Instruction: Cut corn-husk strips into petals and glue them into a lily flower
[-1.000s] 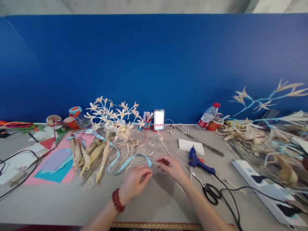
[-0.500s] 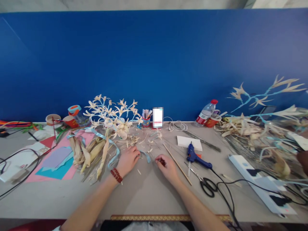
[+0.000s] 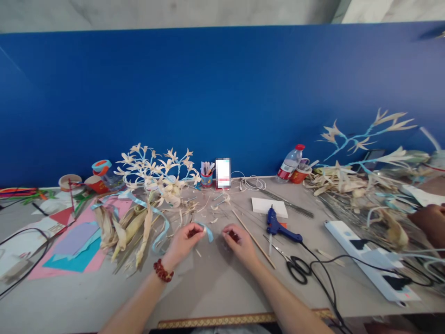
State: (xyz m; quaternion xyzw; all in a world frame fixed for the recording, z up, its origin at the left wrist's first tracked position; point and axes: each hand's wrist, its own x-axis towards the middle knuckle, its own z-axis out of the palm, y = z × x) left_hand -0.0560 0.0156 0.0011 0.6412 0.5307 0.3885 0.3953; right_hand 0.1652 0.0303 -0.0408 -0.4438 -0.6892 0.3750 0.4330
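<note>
My left hand [image 3: 184, 241], with a red beaded bracelet [image 3: 163, 270] on the wrist, is closed in a pinch. Between its thumb and fingers is a short light-blue ribbon strip [image 3: 210, 236], whose free end curls down to the right. A small gap away, my right hand [image 3: 239, 243] has its fingertips pressed together; whatever they hold is too thin or hidden to make out. Just right of that hand lies a thin wooden stick [image 3: 255, 241]. Left of my left hand, a longer blue ribbon [image 3: 166, 227] curls beside dried corn husks [image 3: 130, 227].
A blue glue gun [image 3: 278, 227] and black-handled scissors [image 3: 298, 269] lie to the right, near a white power strip [image 3: 370, 264] with black cords. Husk flowers [image 3: 156, 171] stand behind on the left. A bottle [image 3: 291, 163] leans at the back. Another person's hand [image 3: 429, 225] is at far right.
My left hand has turned and now pinches the ribbon strip visibly at its fingertips. My right hand stays closed nearby. At far right, another person's hand has come further into view.
</note>
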